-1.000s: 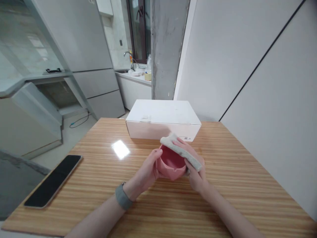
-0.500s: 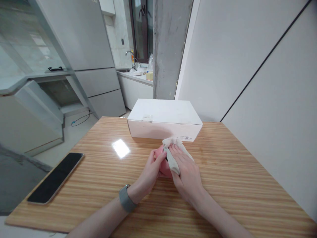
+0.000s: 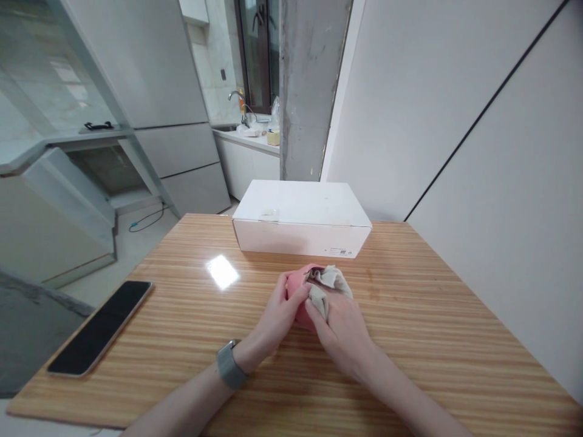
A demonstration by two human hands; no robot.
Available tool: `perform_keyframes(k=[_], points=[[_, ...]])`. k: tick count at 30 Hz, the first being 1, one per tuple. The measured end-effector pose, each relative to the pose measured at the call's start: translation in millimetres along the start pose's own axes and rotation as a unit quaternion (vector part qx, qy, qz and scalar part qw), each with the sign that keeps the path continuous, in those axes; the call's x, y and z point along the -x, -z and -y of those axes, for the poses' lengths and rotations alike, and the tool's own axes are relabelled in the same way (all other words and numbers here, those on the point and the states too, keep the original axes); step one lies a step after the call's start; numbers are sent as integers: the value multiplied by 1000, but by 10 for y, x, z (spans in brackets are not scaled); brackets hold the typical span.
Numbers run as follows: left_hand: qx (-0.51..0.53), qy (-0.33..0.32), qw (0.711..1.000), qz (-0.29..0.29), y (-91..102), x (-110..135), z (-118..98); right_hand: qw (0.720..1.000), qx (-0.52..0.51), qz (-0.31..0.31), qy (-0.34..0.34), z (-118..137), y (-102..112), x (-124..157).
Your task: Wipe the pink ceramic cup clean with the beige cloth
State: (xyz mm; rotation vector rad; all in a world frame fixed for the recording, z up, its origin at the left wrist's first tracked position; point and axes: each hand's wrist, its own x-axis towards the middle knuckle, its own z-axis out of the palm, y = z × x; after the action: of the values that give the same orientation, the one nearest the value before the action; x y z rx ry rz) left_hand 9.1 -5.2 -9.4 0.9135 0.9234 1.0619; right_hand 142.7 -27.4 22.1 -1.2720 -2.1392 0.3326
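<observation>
My left hand (image 3: 279, 311) is closed around the near left side of a pink, hollow, cup-like container (image 3: 297, 280), its thumb near the rim. The container's opening faces toward the right, and its exact kind is partly hidden by my hands. A light beige cloth (image 3: 337, 279) is bunched at the opening, some of it tucked inside. My right hand (image 3: 344, 325) grips this cloth, fingers pushed into the opening and out of sight, thumb pressing on a fold near my left thumb.
Behind my hands a white cardboard box (image 3: 300, 233) stands on the wood-grain table (image 3: 191, 358). A dark-screened phone (image 3: 102, 328) lies near the table's left edge. A white wall (image 3: 492, 182) runs along the right side; kitchen cabinets and a sink are further back.
My right hand has gone from lying flat over the cloth to pushing it into the pink container's opening. The cloth is now more bunched. My left hand keeps its hold.
</observation>
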Motion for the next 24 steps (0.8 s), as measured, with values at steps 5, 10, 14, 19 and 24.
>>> perform_keyframes(k=[5, 10, 14, 19, 24], points=[[-44, -19, 999, 20, 101, -17, -120, 999, -19, -5, 42, 23, -4, -30], [17, 35, 995, 96, 114, -46, -239, 995, 2, -60, 78, -70, -1, -66], [138, 21, 975, 174, 40, -43, -224, 993, -18, -105, 50, -101, 49, -76], [193, -39, 967, 160, -50, 19, -80, 989, -70, -126, -27, -41, -15, -79], [174, -75, 975, 113, -39, 26, -3, 987, -78, -143, -4, 41, -157, 0]])
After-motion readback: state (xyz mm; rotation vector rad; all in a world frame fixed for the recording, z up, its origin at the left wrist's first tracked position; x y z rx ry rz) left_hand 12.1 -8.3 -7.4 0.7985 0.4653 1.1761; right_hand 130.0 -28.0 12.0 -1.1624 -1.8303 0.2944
